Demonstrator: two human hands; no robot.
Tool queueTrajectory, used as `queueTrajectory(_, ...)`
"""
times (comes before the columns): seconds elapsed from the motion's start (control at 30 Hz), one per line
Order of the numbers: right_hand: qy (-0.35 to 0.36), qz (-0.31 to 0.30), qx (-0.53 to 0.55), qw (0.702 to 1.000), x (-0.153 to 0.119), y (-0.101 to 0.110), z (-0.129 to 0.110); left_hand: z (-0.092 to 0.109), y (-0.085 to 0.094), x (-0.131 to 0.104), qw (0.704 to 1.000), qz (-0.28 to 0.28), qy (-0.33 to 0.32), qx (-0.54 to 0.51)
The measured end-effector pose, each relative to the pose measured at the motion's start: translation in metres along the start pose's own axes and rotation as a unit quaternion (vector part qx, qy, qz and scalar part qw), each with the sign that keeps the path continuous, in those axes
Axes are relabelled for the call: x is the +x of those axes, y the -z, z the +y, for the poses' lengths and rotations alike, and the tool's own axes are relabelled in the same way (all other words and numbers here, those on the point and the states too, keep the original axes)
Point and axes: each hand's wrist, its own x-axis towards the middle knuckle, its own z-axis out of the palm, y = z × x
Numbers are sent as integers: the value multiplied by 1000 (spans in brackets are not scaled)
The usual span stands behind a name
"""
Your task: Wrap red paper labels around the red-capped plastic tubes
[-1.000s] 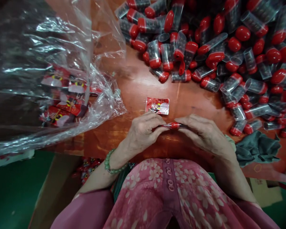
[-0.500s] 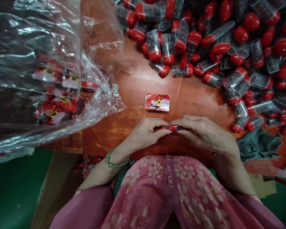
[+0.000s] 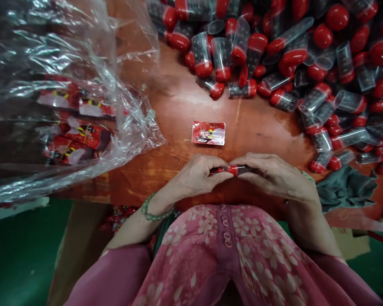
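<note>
Between my two hands lies a small clear tube with a red end (image 3: 232, 170), held level close to the table's front edge. My left hand (image 3: 201, 174) is closed round the left part, where some red and dark material shows between thumb and fingers. My right hand (image 3: 268, 175) grips the clear, dark-looking part from the other side. Fingers cover most of the tube, so its full shape is hidden. Just beyond my hands, a red printed packet (image 3: 208, 133) with white and yellow artwork lies flat on the wooden table (image 3: 175, 110).
A large heap of red-ended clear tubes (image 3: 284, 102) spreads across the back and right. On the left, a clear plastic bag (image 3: 137, 136) covers several red printed packets (image 3: 89, 134). A dark green cloth (image 3: 346, 189) lies at right. Below the table's edge, more red items (image 3: 118, 219) show.
The tube has shifted slightly rightward in my fingers, and more of its clear part shows by my right hand. Both hands keep their hold. The view has tilted a little.
</note>
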Motion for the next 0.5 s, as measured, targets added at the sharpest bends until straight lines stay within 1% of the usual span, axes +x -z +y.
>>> queueTrajectory(0.07, 3, -1, -3, 1000, -1, 0, -2, 3, 2, 0, 1000, -9, -7, 0)
queueTrajectory(0.13, 5, 0, -7, 1000, -2, 0, -4, 4, 2, 0, 1000, -7, -13, -4)
queueTrajectory(0.23, -19, 1, -21, 1000, -4, -2, -7, 4, -1, -2, 1000, 8, -11, -6)
queueTrajectory(0.37, -61, -27, -53, 996, -7, -3, -11, 6, -8, -3, 1000, 23, -14, 10)
queueTrajectory(0.5, -66, -54, -47, 995, -9, 0, -13, 9, -13, -2, 1000, 10, -6, 25)
